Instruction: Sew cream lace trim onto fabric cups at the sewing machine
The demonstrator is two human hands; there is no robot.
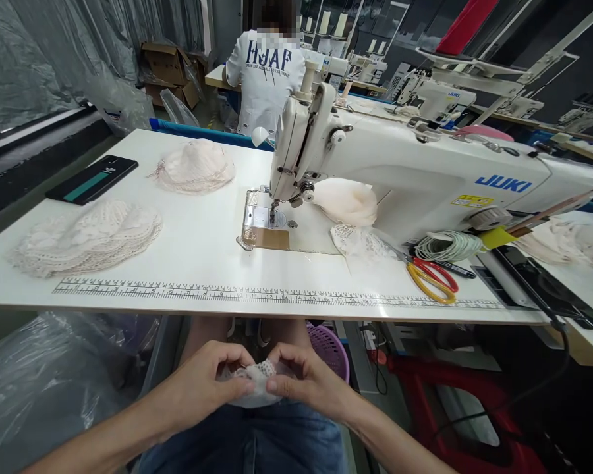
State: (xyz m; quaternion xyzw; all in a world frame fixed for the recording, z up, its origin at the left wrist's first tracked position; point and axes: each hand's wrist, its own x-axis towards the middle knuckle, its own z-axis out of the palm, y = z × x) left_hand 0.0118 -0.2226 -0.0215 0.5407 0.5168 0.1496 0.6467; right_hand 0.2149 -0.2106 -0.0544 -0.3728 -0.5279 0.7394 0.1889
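Lace [259,392] is over the lap [247,440], below the tabletop [197,253] edge, long axis roughly left-right. Left hand [210,376] and right hand [310,380] equally near, one per end; fingers [281,386] pinched closed on it.

Premises identified as a garment sewing workshop: an industrial JUKI sewing machine [425,171] is mounted on a white worktable [197,263] with a ruler scale [277,297] along its front edge. Stacked lace pieces [91,237] and scissors [432,282] lie on it. Further sewing machines [432,99], thread cones [325,23], a co-worker [269,92] at another table and cardboard boxes [165,66] are noted behind.
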